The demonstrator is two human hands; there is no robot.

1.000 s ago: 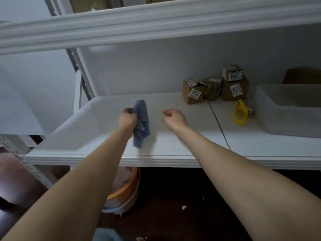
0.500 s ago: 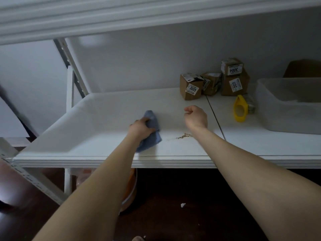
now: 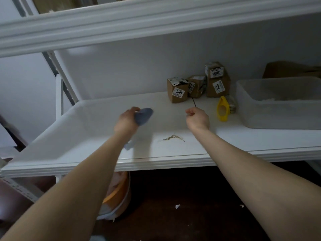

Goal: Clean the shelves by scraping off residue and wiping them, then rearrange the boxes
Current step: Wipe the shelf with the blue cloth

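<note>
The left hand [image 3: 127,121] is rising from the front of the shelf [image 3: 83,136], where it was pressing the blue cloth [image 3: 143,116] half a second ago, and is now hovering farther back. Its grip is closing round the bunched cloth, with one loose end trailing below the wrist. The right hand [image 3: 198,117] is hanging beside it, its grip curling into a fist with nothing showing inside.

At the back, four cardboard boxes are standing together. The front box [image 3: 177,91] is showing a label reading "3005". The stacked top box [image 3: 214,70] is showing "3004" upside down, and the box under it [image 3: 218,86] "2011" turned sideways. The middle box [image 3: 196,86] is wearing a label that seems to read "2007".

The brownish residue [image 3: 173,137] is lying on the shelf between the two forearms, nearer the front edge than either hand and apart from the cloth.
</note>
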